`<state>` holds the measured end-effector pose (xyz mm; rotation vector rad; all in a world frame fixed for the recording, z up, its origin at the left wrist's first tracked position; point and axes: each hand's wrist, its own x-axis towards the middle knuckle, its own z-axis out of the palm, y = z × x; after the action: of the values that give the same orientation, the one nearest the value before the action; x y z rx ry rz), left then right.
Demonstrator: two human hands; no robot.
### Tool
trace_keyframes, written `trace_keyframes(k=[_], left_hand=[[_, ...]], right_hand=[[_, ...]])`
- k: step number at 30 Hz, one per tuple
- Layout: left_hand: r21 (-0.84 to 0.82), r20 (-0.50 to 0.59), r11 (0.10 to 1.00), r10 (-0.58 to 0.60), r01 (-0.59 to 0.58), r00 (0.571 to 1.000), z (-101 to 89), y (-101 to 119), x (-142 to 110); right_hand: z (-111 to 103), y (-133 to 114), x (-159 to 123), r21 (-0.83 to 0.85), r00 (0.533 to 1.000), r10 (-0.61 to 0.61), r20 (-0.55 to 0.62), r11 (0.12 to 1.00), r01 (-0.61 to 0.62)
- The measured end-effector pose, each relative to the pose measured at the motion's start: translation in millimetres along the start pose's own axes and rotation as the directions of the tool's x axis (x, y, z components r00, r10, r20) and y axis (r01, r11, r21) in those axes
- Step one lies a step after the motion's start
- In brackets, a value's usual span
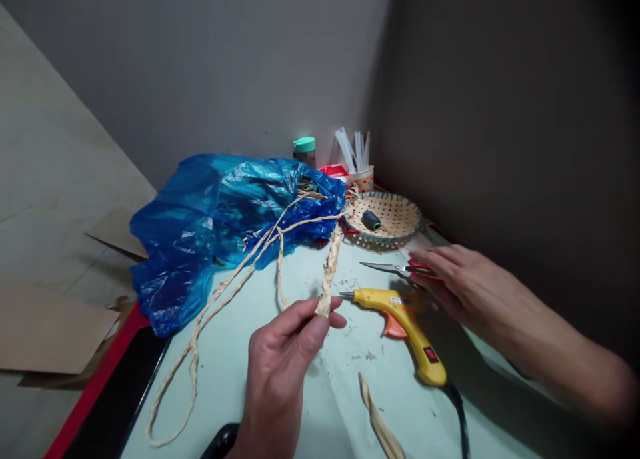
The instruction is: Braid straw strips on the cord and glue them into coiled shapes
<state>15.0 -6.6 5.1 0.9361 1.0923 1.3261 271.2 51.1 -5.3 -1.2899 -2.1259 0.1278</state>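
Observation:
My left hand (285, 359) pinches the end of a braided straw cord (329, 272) between thumb and fingers, holding it above the pale table (280, 405). The cord runs back to the blue plastic bag (215, 225). A longer braid (200, 325) trails over the table to the front left. My right hand (465, 282) reaches over the red-handled scissors (395, 267), fingers curled on their handles. A yellow glue gun (407, 325) lies between the two hands, nozzle pointing left.
A woven basket (387, 217) with a dark spool stands at the back, behind it a cup of glue sticks (361, 169) and a green-lidded jar (305, 149). A loose straw strip (380, 422) lies near the front. Cardboard pieces (50, 332) lie on the floor left.

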Motion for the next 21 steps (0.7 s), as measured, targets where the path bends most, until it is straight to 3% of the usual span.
trace_keyframes(k=[2, 4, 5, 7, 9, 11, 16, 21], left_hand=[[0.094, 0.021, 0.989, 0.109, -0.110, 0.994, 2.4, -0.1, -3.2], [0.199, 0.052, 0.953, 0.224, -0.230, 0.973, 5.2, 0.1, -5.9], [0.251, 0.076, 0.924, 0.278, -0.288, 0.957, 6.5, 0.1, -6.9], [0.327, 0.132, 0.865, 0.358, -0.381, 0.925, 8.5, 0.0, -8.1], [0.362, 0.163, 0.825, 0.402, -0.434, 0.901, 9.7, -0.7, -8.5], [0.380, 0.144, 0.802, 0.442, -0.462, 0.886, 10.4, -2.3, -8.3], [0.462, 0.078, 0.740, 0.515, -0.489, 0.854, 11.0, -9.3, -7.2], [0.555, -0.007, 0.735, 0.473, -0.390, 0.881, 10.8, -13.0, -8.4]], right_hand=[[0.5, -30.1, 4.6, 0.284, 0.962, 0.164, 0.219, 0.932, -0.224], [4.8, -55.1, 9.6, 0.635, 0.899, 0.102, 0.427, 0.674, -0.378], [7.5, -64.0, 11.6, 0.730, 0.886, 0.090, 0.454, 0.533, -0.428], [12.0, -74.4, 14.3, 0.828, 0.887, 0.073, 0.456, 0.332, -0.453], [13.6, -77.5, 15.3, 0.856, 0.889, 0.096, 0.447, 0.241, -0.456], [12.5, -77.7, 15.6, 0.859, 0.895, 0.110, 0.432, 0.251, -0.446], [10.9, -80.5, 15.4, 0.815, 0.945, 0.060, 0.321, 0.490, -0.308], [19.7, -84.0, 9.4, 0.810, 0.966, 0.111, 0.233, 0.527, -0.256]])
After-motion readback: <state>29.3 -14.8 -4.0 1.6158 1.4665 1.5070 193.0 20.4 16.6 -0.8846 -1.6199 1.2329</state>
